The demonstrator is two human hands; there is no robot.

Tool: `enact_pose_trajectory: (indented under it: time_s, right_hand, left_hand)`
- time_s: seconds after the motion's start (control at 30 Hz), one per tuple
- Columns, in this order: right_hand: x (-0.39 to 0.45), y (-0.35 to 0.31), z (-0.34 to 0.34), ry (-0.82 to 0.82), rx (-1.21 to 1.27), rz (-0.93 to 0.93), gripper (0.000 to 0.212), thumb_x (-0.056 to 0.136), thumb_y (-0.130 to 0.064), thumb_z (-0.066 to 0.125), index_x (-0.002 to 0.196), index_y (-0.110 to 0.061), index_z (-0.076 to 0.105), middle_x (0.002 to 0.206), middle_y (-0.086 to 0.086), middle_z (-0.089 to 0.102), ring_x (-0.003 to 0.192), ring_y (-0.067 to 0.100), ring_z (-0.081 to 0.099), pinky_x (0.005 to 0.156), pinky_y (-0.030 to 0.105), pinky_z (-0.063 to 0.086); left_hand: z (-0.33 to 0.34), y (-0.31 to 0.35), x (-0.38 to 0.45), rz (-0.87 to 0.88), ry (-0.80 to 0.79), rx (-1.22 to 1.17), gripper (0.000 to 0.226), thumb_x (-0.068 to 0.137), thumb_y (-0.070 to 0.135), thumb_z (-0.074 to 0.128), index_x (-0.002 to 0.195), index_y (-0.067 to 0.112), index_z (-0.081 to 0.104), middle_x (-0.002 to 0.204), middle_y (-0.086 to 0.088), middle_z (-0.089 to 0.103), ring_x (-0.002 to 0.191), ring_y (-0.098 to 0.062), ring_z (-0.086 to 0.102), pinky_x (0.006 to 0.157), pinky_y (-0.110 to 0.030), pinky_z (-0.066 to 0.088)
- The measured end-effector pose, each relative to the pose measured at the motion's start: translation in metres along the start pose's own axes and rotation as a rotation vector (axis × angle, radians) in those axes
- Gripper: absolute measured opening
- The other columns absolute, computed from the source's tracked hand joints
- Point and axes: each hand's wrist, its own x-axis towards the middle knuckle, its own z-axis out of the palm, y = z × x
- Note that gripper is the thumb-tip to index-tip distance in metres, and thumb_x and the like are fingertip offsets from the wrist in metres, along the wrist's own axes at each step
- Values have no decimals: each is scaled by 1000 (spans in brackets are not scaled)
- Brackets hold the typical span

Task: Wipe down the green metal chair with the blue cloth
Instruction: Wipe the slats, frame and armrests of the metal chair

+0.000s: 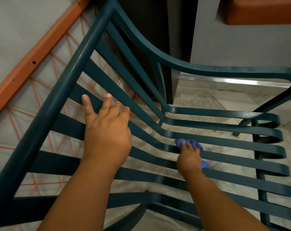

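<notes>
Right hand bunches blue cloth on seat slat of green metal chair. Slats' long axis runs back-to-front, away from hands. Left hand spread open, braced on backrest slats, holding nothing.

One green metal chair with about eight flat slats. One blue cloth. Two bare hands: left, right.

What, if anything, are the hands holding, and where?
The right hand presses the bunched blue cloth onto a seat slat; the left hand rests open on the chair back.
</notes>
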Motion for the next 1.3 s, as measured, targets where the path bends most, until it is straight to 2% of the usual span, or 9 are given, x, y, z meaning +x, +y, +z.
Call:
enact_pose_trajectory:
  time_s: [0.17, 0.23, 0.4, 0.53, 0.7, 0.9, 1.03, 1.2, 1.3]
  right_hand:
    - [-30, -74, -27, -25, 629, -130, 44, 99, -15, 41, 141, -29, 41, 129, 11, 57, 107, 28, 59, 93, 45, 47]
    - [-48, -100, -34, -25, 752, -123, 41, 101, -19, 39, 139, -30, 41, 131, 9, 55, 113, 29, 56, 95, 47, 45]
    - [-100, -147, -60, 132, 910, -345, 51, 97, -6, 45, 144, -25, 36, 145, -2, 41, 125, 13, 43, 105, 17, 33]
    - [-152, -189, -87, 223, 928, -653, 53, 97, -9, 46, 146, -20, 33, 154, -1, 30, 142, 13, 23, 119, 32, 18]
    - [-184, -207, -90, 340, 765, -884, 55, 98, -18, 45, 149, -25, 25, 156, -1, 26, 144, 8, 14, 117, 22, 3]
    - [-215, -165, -63, 229, 765, -1107, 52, 77, 16, 48, 123, -7, 58, 124, 9, 60, 113, 23, 51, 102, 31, 39]
    - [-235, -142, -34, 70, 735, -1166, 54, 75, 17, 50, 122, -7, 63, 129, 6, 59, 117, 21, 47, 105, 26, 34]
    - [-206, -108, -14, -10, 540, -1012, 64, 82, 11, 53, 136, -23, 51, 146, -5, 44, 135, 14, 32, 115, 30, 26]
    - [-191, -101, -14, -20, 494, -1033, 58, 86, 8, 51, 136, -22, 51, 144, -3, 45, 133, 13, 33, 111, 12, 19]
  left_hand:
    - [-15, -3, -4, 2, 24, -122, 47, 90, 17, 39, 135, 16, 53, 146, -8, 46, 146, -26, 17, 112, -47, -20]
    - [-27, -8, -8, -16, 61, -167, 47, 90, 15, 46, 136, 16, 51, 150, -10, 39, 148, -26, 12, 113, -46, -15]
    - [-61, -33, -19, -108, 191, -221, 49, 89, 9, 51, 138, 10, 49, 152, -16, 33, 147, -31, 12, 116, -51, 0]
    - [-84, -50, -30, -175, 218, -348, 49, 90, 13, 41, 138, 5, 47, 150, -19, 36, 146, -31, 16, 117, -44, 3]
    - [-103, -66, -47, -192, 143, -508, 54, 89, 29, 35, 139, 13, 48, 148, -8, 42, 141, -19, 30, 110, -23, 15]
    - [-100, -72, -72, -185, 113, -568, 40, 96, 19, 45, 135, 19, 53, 143, -5, 49, 132, -20, 42, 108, -31, 27]
    - [-93, -62, -81, -221, 102, -543, 40, 96, 11, 47, 135, 18, 52, 146, -5, 44, 135, -23, 38, 108, -36, 28]
    - [-88, -59, -88, -289, 42, -408, 42, 93, 12, 48, 136, 13, 51, 148, -11, 37, 135, -38, 35, 106, -61, 33]
    - [-89, -60, -93, -368, 50, -432, 43, 95, 12, 45, 138, 13, 49, 149, -8, 37, 136, -32, 34, 108, -55, 33]
